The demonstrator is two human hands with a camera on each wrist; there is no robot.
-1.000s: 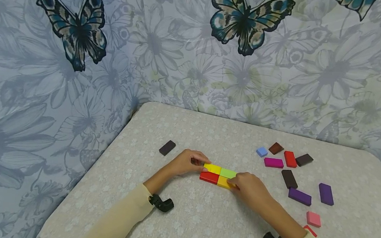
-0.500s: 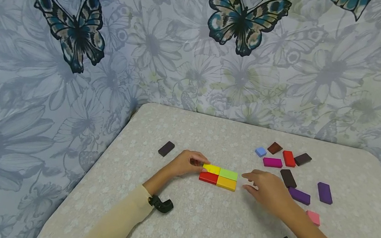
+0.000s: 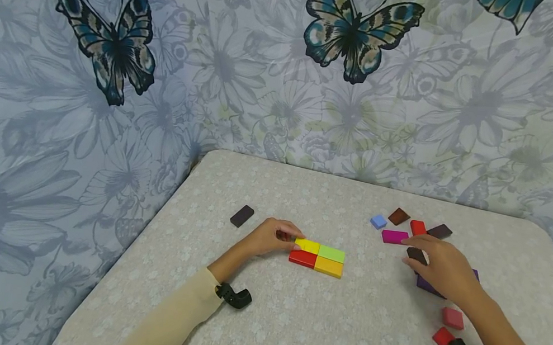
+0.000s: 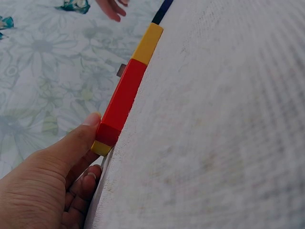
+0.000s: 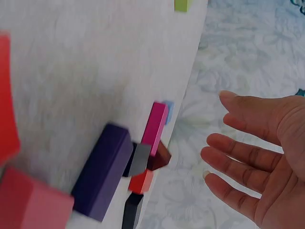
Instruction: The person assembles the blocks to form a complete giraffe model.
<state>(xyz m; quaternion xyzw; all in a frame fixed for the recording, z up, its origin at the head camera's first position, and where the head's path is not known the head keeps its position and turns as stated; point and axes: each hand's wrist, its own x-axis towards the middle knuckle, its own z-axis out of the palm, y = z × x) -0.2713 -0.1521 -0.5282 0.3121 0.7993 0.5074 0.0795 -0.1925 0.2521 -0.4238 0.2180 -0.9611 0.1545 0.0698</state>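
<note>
My left hand (image 3: 272,235) pinches the left end of a yellow block (image 3: 307,246) between thumb and fingers. That block lies flush in a two-by-two rectangle with a lime green block (image 3: 331,253), a red block (image 3: 302,258) and an amber block (image 3: 329,266). In the left wrist view the thumb reaches the end of the red block (image 4: 119,102). My right hand (image 3: 443,269), fingers spread and holding nothing, hovers over a dark brown block (image 3: 417,255). It partly hides a purple block (image 3: 429,285). Its fingertips overlap the end of a magenta block (image 3: 393,237).
Beyond the right hand lie a light blue block (image 3: 378,221), a brown block (image 3: 399,216), a red block (image 3: 418,227) and a dark block (image 3: 440,231). Nearer are a pink block (image 3: 453,318) and another red block (image 3: 443,339). One dark block (image 3: 242,216) lies far left.
My right hand has let go of the rectangle's right end and moved right, over the loose blocks. The left hand and the rectangle stay where they were.
</note>
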